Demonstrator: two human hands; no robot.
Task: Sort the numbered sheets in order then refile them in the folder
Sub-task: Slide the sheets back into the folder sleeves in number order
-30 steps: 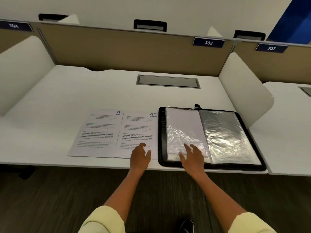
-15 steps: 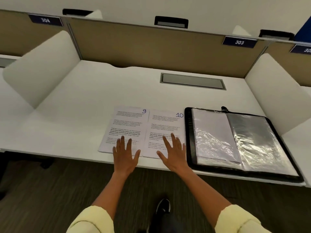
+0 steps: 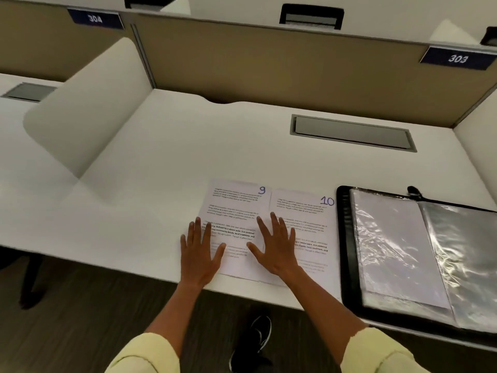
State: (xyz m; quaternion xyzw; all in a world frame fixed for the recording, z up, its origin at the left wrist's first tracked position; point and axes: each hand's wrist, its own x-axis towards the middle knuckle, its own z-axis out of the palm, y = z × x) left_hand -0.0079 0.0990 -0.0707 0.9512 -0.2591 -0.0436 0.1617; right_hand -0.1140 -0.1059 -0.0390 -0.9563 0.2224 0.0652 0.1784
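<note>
Both hands lie flat and open, gripping nothing — the left hand (image 3: 199,254) on sheet 9 (image 3: 234,211), the right hand (image 3: 277,246) across its seam with sheet 10 (image 3: 304,232), left of the open folder (image 3: 347,254) — so a careless sideways push could slide these near-edge sheets off the desk (image 3: 161,162).

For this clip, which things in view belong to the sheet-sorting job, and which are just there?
Part of the job:
sheet 9
sheet 10
open folder with clear sleeves
left hand and right hand, flat on the sheets

Just there:
desk cable hatch
side dividers
plates 303 and 304
</note>
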